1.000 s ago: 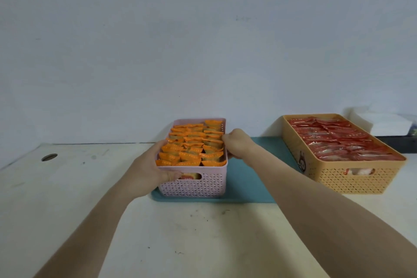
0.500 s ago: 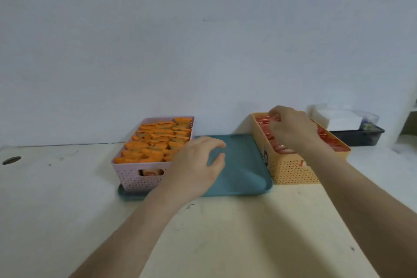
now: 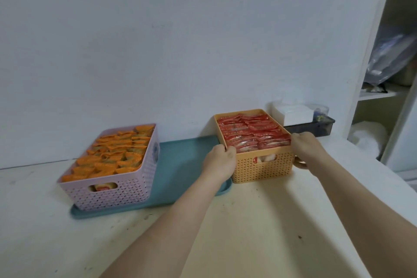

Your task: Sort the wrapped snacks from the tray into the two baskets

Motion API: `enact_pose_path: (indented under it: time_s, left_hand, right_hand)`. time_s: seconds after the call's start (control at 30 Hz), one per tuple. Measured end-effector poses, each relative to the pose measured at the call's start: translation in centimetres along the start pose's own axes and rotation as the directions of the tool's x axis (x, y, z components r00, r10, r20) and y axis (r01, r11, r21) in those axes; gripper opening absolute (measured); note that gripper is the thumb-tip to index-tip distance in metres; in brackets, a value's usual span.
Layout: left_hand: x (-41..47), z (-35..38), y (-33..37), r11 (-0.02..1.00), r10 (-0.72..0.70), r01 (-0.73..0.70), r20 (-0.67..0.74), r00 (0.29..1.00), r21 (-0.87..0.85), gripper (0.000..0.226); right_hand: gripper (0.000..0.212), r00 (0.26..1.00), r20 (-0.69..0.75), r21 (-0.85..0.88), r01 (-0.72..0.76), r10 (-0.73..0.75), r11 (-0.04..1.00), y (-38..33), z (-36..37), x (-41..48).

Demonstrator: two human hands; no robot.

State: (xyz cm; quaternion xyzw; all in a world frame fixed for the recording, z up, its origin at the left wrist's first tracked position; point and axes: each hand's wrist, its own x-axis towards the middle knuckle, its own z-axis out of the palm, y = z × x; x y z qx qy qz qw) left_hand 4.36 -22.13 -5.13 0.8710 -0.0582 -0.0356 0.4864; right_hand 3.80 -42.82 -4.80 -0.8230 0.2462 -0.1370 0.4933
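Observation:
An orange basket full of red wrapped snacks stands on the table, just right of a teal tray. My left hand grips the basket's near-left corner, fingers curled over the rim. My right hand grips the near-right corner, thumb round the side wall. A pink basket packed with orange wrapped snacks sits on the left end of the tray. The tray's bare surface holds no loose snacks.
The pale table runs to a white wall behind. A dark bin with a white box stands behind the orange basket. White shelving with bags rises at the far right.
Both hands left the pink basket and moved right. They now grip the two near corners of the orange basket. The camera has turned right.

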Motion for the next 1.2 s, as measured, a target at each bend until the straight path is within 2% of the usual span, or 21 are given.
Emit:
enact_pose_path:
  time_s: [0.23,0.37,0.47,0.7,0.77,0.9,1.1,1.17,1.2]
  left_hand:
    - [-1.3,-1.7,0.6,0.994,0.105,-0.106,-0.105,0.989,-0.006,0.049]
    - [-2.6,-5.1,-0.3,0.990,0.143,-0.142,-0.170,0.975,0.022,0.047]
    - [-3.3,-8.0,-2.5,0.993,0.107,-0.094,-0.214,0.971,0.069,0.042]
    - [-4.3,-11.0,-6.5,0.983,0.080,-0.028,-0.285,0.955,0.182,0.037]
    - [-4.9,-11.4,-7.1,0.959,0.153,-0.061,-0.325,0.933,0.277,0.034]
    - [-6.3,-11.9,-7.4,0.830,0.369,-0.140,-0.343,0.864,0.539,0.029]
    - [-7.0,-12.0,-7.6,0.798,0.397,-0.159,-0.308,0.865,0.582,0.042]
    - [-7.4,-12.2,-7.8,0.796,0.402,-0.165,-0.304,0.864,0.583,0.038]
    - [-7.4,-12.4,-7.9,0.798,0.423,-0.182,-0.319,0.848,0.575,0.031]
  right_hand:
    - [0.041,0.978,-0.084,-0.053,0.187,-0.191,0.981,-2.2,-1.4,-1.5]
    - [0.041,0.965,-0.022,-0.010,0.262,-0.262,0.965,-4.6,-0.1,-3.1]
    - [0.041,0.953,0.072,0.000,0.295,-0.294,0.956,-5.8,2.9,-4.6]
    - [0.036,0.948,0.176,0.005,0.268,-0.265,0.963,-5.0,8.7,-6.5]
    - [0.036,0.945,0.180,-0.016,0.282,-0.274,0.959,-5.1,9.7,-7.0]
    - [0.038,0.943,0.153,-0.124,0.315,-0.295,0.941,-5.0,10.8,-7.6]
    - [0.037,0.938,0.177,-0.031,0.308,-0.299,0.951,-4.8,11.1,-7.2]
    - [0.035,0.939,0.207,0.018,0.279,-0.276,0.960,-4.4,11.0,-7.4]
    - [0.033,0.945,0.173,0.045,0.275,-0.279,0.960,-4.5,10.5,-7.6]
